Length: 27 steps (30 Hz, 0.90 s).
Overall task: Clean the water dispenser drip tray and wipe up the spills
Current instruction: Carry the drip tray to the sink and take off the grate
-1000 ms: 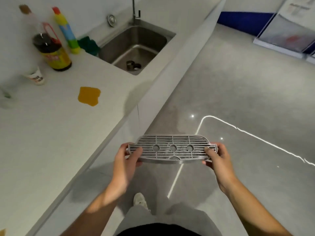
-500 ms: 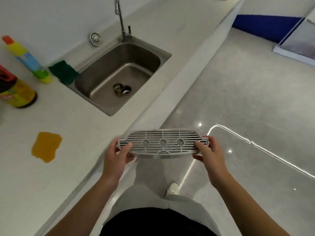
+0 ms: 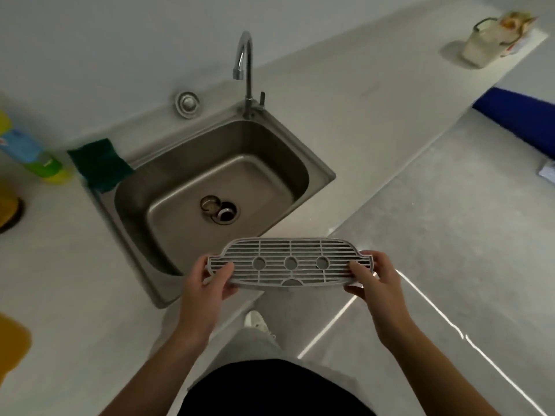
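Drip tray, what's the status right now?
Left hand and right hand grip the drip tray by its ends. Tray level at the sink's front edge. Basin clear; green sponge on the rim.

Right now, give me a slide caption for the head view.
Both hands, left hand and right hand, hold the grey slotted plastic drip tray over the stainless steel sink's near edge.

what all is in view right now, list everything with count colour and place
drip tray grille: 1, grey, held in front of the sink's near edge
sink: 1, steel, set in the counter
faucet: 1, chrome, behind the sink
sponge: 1, green, sink's left rim
spill: 1, yellow-orange, counter, far left
bottle: 1, blue and yellow-green, left edge
jar: 1, pale, counter, far right
left hand: grips tray's left end
right hand: grips tray's right end
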{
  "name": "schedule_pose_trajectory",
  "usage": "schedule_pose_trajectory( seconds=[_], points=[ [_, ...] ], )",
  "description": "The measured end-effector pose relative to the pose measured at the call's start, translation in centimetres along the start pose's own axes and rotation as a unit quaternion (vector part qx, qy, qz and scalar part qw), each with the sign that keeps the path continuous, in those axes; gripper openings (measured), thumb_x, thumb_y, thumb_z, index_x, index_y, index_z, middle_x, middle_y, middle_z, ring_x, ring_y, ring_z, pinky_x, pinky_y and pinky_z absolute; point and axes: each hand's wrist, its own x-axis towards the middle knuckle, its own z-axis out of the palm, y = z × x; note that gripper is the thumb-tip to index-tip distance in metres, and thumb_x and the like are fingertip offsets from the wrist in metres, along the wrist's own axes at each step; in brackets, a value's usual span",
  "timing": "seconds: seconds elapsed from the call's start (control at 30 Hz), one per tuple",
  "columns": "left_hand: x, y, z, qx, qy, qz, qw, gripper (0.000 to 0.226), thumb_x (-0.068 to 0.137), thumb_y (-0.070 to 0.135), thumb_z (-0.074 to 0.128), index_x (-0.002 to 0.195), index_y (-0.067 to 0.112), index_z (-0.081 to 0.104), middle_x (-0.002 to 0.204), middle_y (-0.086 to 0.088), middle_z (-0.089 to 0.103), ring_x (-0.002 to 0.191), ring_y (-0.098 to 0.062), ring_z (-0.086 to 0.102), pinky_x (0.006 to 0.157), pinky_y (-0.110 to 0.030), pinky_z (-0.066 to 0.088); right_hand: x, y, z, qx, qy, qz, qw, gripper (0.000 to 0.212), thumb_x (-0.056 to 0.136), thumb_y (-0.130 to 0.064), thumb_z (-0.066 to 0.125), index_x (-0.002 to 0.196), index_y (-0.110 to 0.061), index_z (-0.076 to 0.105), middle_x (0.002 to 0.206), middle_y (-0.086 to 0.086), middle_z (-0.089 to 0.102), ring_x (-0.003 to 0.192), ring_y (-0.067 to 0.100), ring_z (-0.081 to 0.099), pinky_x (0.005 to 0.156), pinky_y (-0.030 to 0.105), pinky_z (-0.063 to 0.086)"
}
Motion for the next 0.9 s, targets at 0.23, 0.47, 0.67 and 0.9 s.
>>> schedule_pose_trajectory(
  seconds=[0.23, 0.47, 0.67, 0.9],
  points=[
    [8.5, 4.0, 3.6, -0.046, 0.079, -0.020, 0.996, 0.020, 0.098, 0.023, 0.071, 0.117, 0.028, 0.070, 0.110, -0.001, 0.081, 0.097, -0.021, 0.080, 0.077, -0.032, 0.066, 13.1, -6.2, 4.8, -0.041, -0.073, 0.010, 0.996, 0.011, 0.101, -0.019, 0.063, 0.112, -0.020, 0.061, 0.110, 0.009, 0.071, 0.097, 0.026, 0.074, 0.073, 0.035, 0.064],
    [15.6, 6.1, 5.7, -0.174, 0.201, -0.044, 0.963, 0.032, 0.095, 0.018, 0.074, 0.125, 0.028, 0.068, 0.118, -0.001, 0.079, 0.106, -0.023, 0.078, 0.081, -0.040, 0.065, 25.0, -10.3, 10.7, -0.063, -0.205, -0.003, 0.977, 0.013, 0.099, -0.018, 0.065, 0.111, -0.022, 0.064, 0.108, 0.005, 0.073, 0.096, 0.022, 0.075, 0.077, 0.037, 0.064],
    [18.1, 8.2, 8.6, -0.394, 0.274, -0.107, 0.871, 0.019, 0.086, 0.024, 0.068, 0.095, 0.017, 0.084, 0.104, -0.010, 0.080, 0.099, -0.025, 0.075, 0.075, -0.041, 0.065, 32.6, -13.3, 16.2, -0.106, -0.339, -0.026, 0.935, 0.019, 0.098, -0.024, 0.067, 0.111, -0.036, 0.062, 0.101, -0.016, 0.074, 0.093, 0.009, 0.075, 0.070, 0.026, 0.063],
    [20.0, 9.2, 9.5, -0.449, 0.332, -0.063, 0.827, 0.062, 0.102, 0.055, 0.046, 0.142, 0.010, 0.063, 0.138, -0.023, 0.067, 0.132, -0.040, 0.061, 0.113, -0.057, 0.045, 36.0, -15.9, 21.2, -0.216, -0.439, -0.081, 0.868, 0.025, 0.096, -0.030, 0.069, 0.109, -0.047, 0.054, 0.110, -0.010, 0.069, 0.090, 0.009, 0.073, 0.074, 0.031, 0.064]
  ],
)
